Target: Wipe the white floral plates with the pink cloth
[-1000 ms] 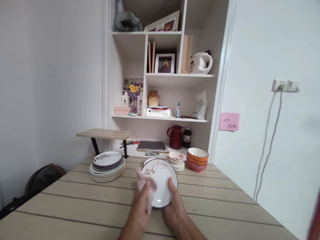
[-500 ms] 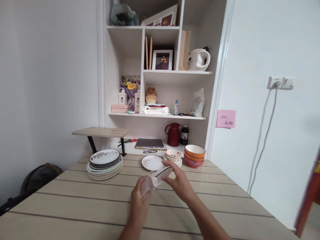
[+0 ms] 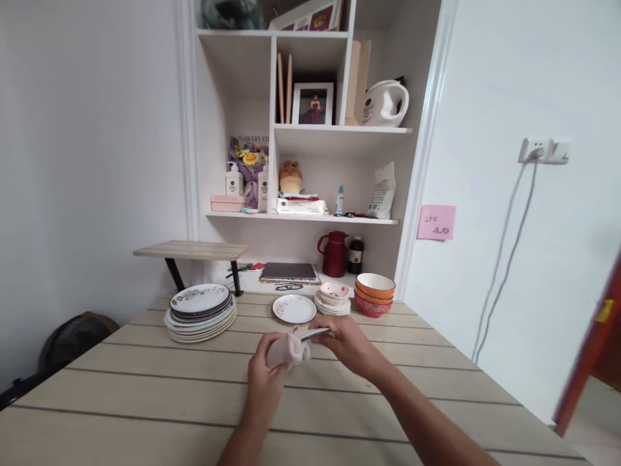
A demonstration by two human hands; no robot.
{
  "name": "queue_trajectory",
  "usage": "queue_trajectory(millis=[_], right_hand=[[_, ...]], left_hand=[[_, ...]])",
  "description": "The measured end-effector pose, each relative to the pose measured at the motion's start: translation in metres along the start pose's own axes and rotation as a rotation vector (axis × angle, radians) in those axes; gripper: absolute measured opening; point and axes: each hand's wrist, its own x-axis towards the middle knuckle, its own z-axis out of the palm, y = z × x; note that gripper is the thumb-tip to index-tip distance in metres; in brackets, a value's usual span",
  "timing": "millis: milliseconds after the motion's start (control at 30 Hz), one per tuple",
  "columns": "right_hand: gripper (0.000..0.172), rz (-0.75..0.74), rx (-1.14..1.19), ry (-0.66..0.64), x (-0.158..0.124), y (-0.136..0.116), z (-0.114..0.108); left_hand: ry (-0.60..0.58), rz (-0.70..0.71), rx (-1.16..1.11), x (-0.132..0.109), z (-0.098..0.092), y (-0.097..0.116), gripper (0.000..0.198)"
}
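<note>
My left hand [image 3: 264, 378] is closed on a pale pink cloth [image 3: 287, 349] pressed to the near edge of a white, dark-rimmed plate [image 3: 315, 334]. My right hand [image 3: 347, 343] grips that plate, which lies almost flat and edge-on above the wooden table [image 3: 145, 401]. Just beyond it a single white patterned plate [image 3: 294, 308] lies on the table.
A stack of plates [image 3: 200, 311] sits at the left. Small dishes [image 3: 332, 299] and stacked orange bowls [image 3: 374, 294] stand at the back right. Behind are a white shelf unit [image 3: 310, 129], a red jug [image 3: 334, 254] and a low wooden riser [image 3: 190, 250].
The plate, first facing me upright, has been tipped nearly flat and lifted farther from me. My right hand moved from its lower rim to its right side. The view has shifted downward.
</note>
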Motion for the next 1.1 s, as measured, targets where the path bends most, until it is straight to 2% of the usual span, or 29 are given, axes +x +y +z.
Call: queue_trajectory(millis=[200, 300, 433, 533, 633, 700, 800, 967, 1033, 1100], right_hand=[[0.013, 0.200, 0.486, 0.109, -0.022, 0.019, 0.019], [0.024, 0.304, 0.796, 0.173, -0.029, 0.019, 0.025], [0.043, 0.354, 1.111, 0.310, -0.029, 0.007, 0.038], [0.043, 0.489, 1.338, 0.436, -0.025, -0.003, 0.060], [0.044, 0.666, 1.595, 0.561, -0.017, -0.011, 0.086], [0.040, 0.691, 1.706, 0.606, -0.012, -0.015, 0.099], [0.038, 0.675, 1.733, 0.571, -0.008, -0.013, 0.104], [0.047, 0.724, 1.521, 0.321, -0.008, 0.005, 0.088], [0.047, 0.775, 1.510, 0.294, -0.008, 0.008, 0.086], [0.045, 0.792, 1.599, 0.289, -0.009, 0.007, 0.090]], left_hand=[[0.000, -0.172, -0.140, 0.002, 0.003, 0.008, 0.031], [0.011, -0.265, -0.284, 0.001, 0.006, 0.014, 0.048], [0.028, -0.325, -0.432, 0.000, 0.009, 0.017, 0.061], [0.019, -0.333, -0.523, 0.001, 0.010, 0.011, 0.065], [0.024, -0.399, -0.504, 0.002, 0.009, 0.002, 0.067], [0.026, -0.420, -0.485, 0.003, 0.007, -0.002, 0.067], [0.056, -0.431, -0.518, 0.005, 0.004, -0.002, 0.068], [0.104, -0.492, -0.562, 0.005, 0.004, 0.000, 0.064], [0.079, -0.531, -0.577, 0.006, 0.003, -0.001, 0.059], [0.062, -0.560, -0.584, 0.007, 0.001, -0.002, 0.057]])
